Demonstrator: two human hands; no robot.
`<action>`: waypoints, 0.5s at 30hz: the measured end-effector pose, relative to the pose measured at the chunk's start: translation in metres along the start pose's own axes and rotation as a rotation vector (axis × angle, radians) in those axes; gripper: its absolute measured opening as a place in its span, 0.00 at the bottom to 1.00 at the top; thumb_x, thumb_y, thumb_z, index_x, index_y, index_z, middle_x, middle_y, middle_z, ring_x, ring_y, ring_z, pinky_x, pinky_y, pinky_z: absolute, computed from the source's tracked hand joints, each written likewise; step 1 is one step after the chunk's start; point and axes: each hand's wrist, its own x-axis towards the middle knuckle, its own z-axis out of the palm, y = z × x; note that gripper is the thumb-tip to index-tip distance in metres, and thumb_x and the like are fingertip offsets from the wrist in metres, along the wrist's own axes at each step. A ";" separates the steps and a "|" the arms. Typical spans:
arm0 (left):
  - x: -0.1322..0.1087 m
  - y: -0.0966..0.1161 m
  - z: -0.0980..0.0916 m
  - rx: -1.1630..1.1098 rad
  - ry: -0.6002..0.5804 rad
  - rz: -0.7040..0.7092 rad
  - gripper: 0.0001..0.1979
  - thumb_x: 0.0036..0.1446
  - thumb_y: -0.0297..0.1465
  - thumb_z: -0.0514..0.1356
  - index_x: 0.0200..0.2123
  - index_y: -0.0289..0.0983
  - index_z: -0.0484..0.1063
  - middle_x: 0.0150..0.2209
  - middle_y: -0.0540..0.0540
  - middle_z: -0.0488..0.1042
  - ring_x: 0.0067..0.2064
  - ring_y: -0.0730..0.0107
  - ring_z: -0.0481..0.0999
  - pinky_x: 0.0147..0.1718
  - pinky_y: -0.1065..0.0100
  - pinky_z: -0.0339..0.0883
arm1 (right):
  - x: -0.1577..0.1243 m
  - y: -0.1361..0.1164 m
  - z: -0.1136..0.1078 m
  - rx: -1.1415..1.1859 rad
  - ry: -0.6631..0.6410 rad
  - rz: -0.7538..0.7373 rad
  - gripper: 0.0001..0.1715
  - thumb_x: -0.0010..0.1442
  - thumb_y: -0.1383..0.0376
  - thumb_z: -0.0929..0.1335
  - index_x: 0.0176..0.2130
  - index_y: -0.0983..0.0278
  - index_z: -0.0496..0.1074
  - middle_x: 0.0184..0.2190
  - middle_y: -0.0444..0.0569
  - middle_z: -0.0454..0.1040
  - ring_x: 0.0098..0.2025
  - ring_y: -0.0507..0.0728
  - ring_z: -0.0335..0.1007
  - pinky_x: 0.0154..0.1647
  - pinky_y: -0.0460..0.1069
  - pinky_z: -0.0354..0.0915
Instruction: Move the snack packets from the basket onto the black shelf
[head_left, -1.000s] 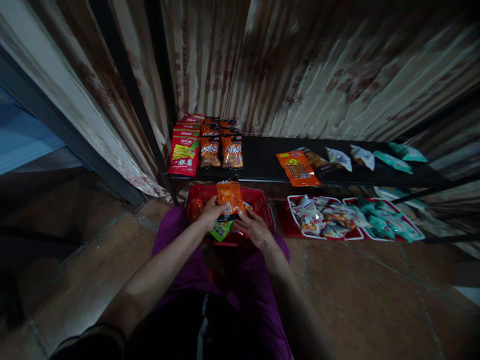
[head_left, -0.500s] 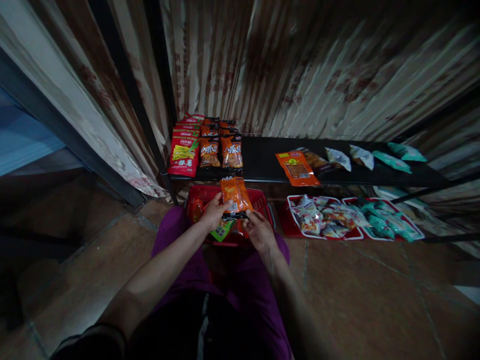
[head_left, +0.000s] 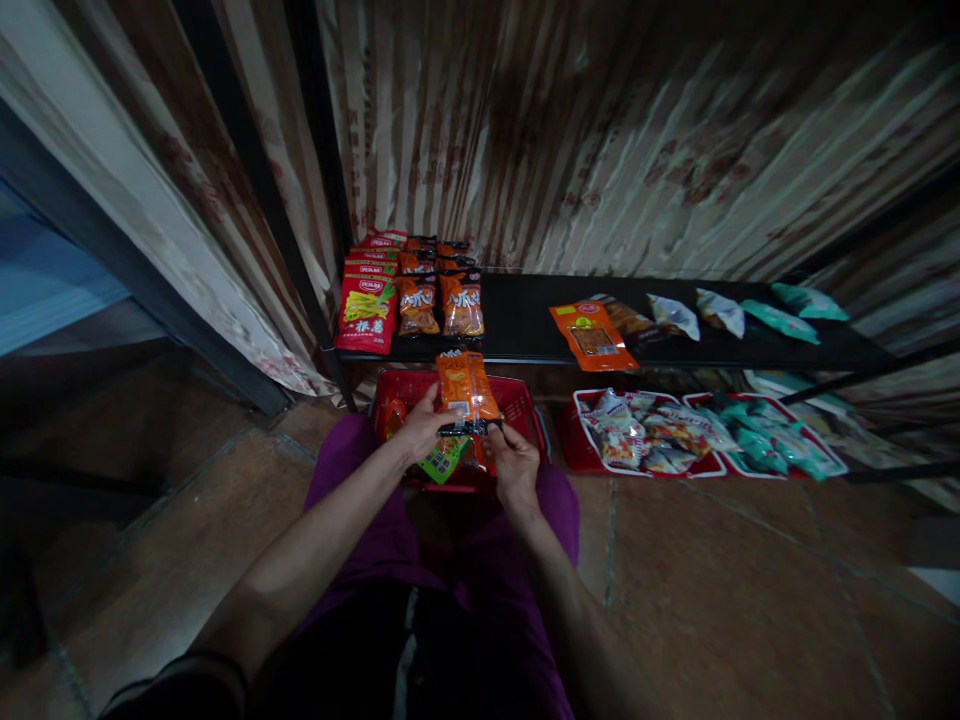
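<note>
Between my two hands is an orange snack bag [head_left: 466, 385] with a black end, held over a red basket [head_left: 517, 400] at my knees. My left hand [head_left: 426, 430] grips the bag's left side, thumb across its lower part. The fingers of my right hand [head_left: 514, 462] pinch its lower right corner. Below the bag, a green packet [head_left: 444, 460] and other packets lie in the basket, partly hidden by my hands. Just beyond, matching orange bags [head_left: 463, 305] stand in rows on a black shelf [head_left: 517, 340], beside red packets [head_left: 366, 315].
Farther right on the shelf lie a flat orange packet [head_left: 592, 336], white packets [head_left: 673, 316] and teal packets [head_left: 781, 321]. Under it sit a basket of white-and-red packets [head_left: 622, 440] and a basket of teal packets [head_left: 765, 445]. A dark metal post [head_left: 319, 150] rises at left, before a curtain.
The bag has tilted slightly, its black lower end now more edge-on. My right hand has turned and its fingers have curled closer around the corner.
</note>
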 end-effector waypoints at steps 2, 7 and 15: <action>-0.004 0.001 0.000 0.001 -0.014 -0.026 0.45 0.38 0.19 0.67 0.60 0.46 0.59 0.55 0.43 0.70 0.45 0.63 0.75 0.46 0.59 0.69 | -0.002 0.003 0.000 0.023 0.048 0.012 0.19 0.41 0.53 0.74 0.28 0.65 0.76 0.18 0.41 0.71 0.19 0.49 0.60 0.21 0.45 0.58; -0.009 -0.001 -0.002 -0.017 -0.027 -0.022 0.47 0.41 0.16 0.62 0.63 0.48 0.54 0.57 0.42 0.68 0.46 0.63 0.75 0.47 0.59 0.69 | -0.008 0.004 -0.001 0.007 -0.003 -0.009 0.19 0.45 0.53 0.73 0.34 0.65 0.76 0.20 0.41 0.72 0.21 0.49 0.62 0.23 0.45 0.59; -0.010 -0.011 0.000 -0.110 -0.042 -0.029 0.46 0.38 0.13 0.55 0.62 0.50 0.57 0.55 0.45 0.69 0.46 0.66 0.75 0.49 0.59 0.67 | -0.003 0.005 -0.001 0.239 -0.010 0.085 0.15 0.43 0.57 0.73 0.27 0.62 0.68 0.15 0.38 0.67 0.19 0.49 0.60 0.21 0.45 0.56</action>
